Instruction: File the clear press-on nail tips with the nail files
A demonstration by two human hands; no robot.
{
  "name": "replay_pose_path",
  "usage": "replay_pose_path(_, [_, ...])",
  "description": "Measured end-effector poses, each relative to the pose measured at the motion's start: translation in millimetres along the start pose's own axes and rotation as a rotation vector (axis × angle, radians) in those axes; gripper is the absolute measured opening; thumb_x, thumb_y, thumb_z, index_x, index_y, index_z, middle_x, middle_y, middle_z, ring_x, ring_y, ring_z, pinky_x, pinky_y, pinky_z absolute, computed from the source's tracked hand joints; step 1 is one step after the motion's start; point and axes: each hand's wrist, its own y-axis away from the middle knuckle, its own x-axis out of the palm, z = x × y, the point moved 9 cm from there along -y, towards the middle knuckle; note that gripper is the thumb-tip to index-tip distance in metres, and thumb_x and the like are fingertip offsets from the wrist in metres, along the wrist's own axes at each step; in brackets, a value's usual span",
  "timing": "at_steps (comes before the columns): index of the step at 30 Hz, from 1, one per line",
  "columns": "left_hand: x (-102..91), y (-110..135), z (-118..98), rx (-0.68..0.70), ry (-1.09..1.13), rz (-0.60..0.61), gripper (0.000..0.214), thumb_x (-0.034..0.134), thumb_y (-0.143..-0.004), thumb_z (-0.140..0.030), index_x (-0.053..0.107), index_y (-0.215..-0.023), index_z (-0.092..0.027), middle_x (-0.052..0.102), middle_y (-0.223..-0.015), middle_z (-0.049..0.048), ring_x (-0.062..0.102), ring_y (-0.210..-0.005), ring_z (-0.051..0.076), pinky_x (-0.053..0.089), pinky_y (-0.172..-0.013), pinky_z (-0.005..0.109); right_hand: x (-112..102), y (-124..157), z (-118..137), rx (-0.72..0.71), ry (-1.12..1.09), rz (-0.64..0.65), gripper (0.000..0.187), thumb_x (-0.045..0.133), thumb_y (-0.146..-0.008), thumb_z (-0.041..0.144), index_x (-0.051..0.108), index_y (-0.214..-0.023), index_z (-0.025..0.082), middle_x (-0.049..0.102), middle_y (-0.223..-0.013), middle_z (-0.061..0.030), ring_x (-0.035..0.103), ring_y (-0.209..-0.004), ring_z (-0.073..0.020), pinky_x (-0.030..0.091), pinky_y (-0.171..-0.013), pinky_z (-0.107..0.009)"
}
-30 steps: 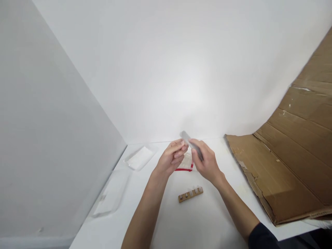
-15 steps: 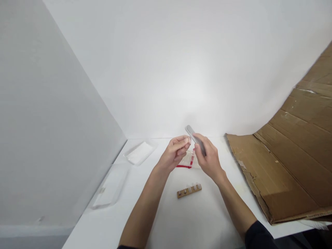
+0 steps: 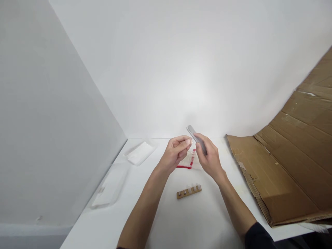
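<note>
My right hand (image 3: 209, 154) is wrapped round a long grey nail file (image 3: 191, 130), its rounded end pointing up and to the left. My left hand (image 3: 176, 152) pinches a tiny pale, shiny piece (image 3: 191, 141) between thumb and fingertips; it looks like a false nail tip. The file's flat side is close beside that piece; whether they touch I cannot tell. Below both hands, a small brown strip stand (image 3: 188, 195) lies on the table, carrying several small upright pieces, some clear and some darker.
A clear bag with red print (image 3: 187, 162) lies behind the hands. Two clear packets with white contents, a far one (image 3: 140, 153) and a near one (image 3: 107, 192), lie at left. Folded cardboard (image 3: 280, 176) covers the right side. White walls rise behind and left of the table (image 3: 197, 224).
Both hands keep almost the same pose. The file and the pinched piece sit very slightly further right; the view has shifted a little too.
</note>
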Motion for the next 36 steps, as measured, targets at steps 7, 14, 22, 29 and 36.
replay_pose_path(7, [-4.7, -3, 0, 0.01, 0.002, -0.027, 0.047, 0.088, -0.077, -0.053, 0.06, -0.072, -0.015, 0.031, -0.054, -0.0107, 0.015, -0.044, 0.0, 0.01, -0.04, 0.018, 0, 0, 2, -0.009, 0.006, -0.014, 0.033, 0.05, -0.109, 0.022, 0.064, -0.138, 0.027, 0.076, -0.108, -0.0056, 0.071, -0.09, -0.0186, 0.059, -0.082, -0.033])
replay_pose_path(14, [0.3, -1, 0, -0.025, 0.051, 0.007, 0.046, 0.089, -0.076, -0.052, 0.06, -0.072, -0.016, 0.03, -0.052, -0.0115, 0.013, -0.042, 0.0, 0.007, -0.037, 0.016, -3, 2, 6, -0.064, 0.032, -0.041, 0.033, 0.05, -0.109, 0.021, 0.064, -0.137, 0.027, 0.074, -0.107, -0.0061, 0.071, -0.092, -0.0197, 0.059, -0.082, -0.034])
replay_pose_path(22, [0.9, -2, 3, -0.051, 0.146, 0.021, 0.04, 0.09, -0.074, -0.043, 0.061, -0.072, -0.015, 0.034, -0.052, -0.0116, 0.012, -0.04, -0.001, 0.012, -0.034, 0.012, -5, 1, 14, -0.066, 0.049, -0.04, 0.034, 0.049, -0.108, 0.018, 0.064, -0.138, 0.027, 0.071, -0.098, -0.0035, 0.065, -0.078, -0.0168, 0.056, -0.071, -0.03])
replay_pose_path(29, [0.2, -1, 7, -0.077, 0.161, 0.058, 0.041, 0.085, -0.08, -0.043, 0.056, -0.07, -0.016, 0.031, -0.053, -0.0113, 0.011, -0.04, -0.001, 0.013, -0.033, 0.011, -7, 1, 18, -0.101, 0.057, -0.03, 0.036, 0.049, -0.108, 0.016, 0.061, -0.14, 0.028, 0.068, -0.097, -0.0029, 0.064, -0.077, -0.0165, 0.057, -0.073, -0.031])
replay_pose_path(36, [9.9, 6, 1, -0.083, 0.172, 0.105, 0.046, 0.086, -0.079, -0.047, 0.054, -0.068, -0.017, 0.031, -0.051, -0.0114, 0.013, -0.037, -0.002, 0.011, -0.032, 0.013, -9, 2, 18, -0.088, 0.041, -0.017, 0.037, 0.051, -0.107, 0.016, 0.061, -0.141, 0.028, 0.065, -0.091, -0.0011, 0.061, -0.072, -0.0163, 0.055, -0.068, -0.03])
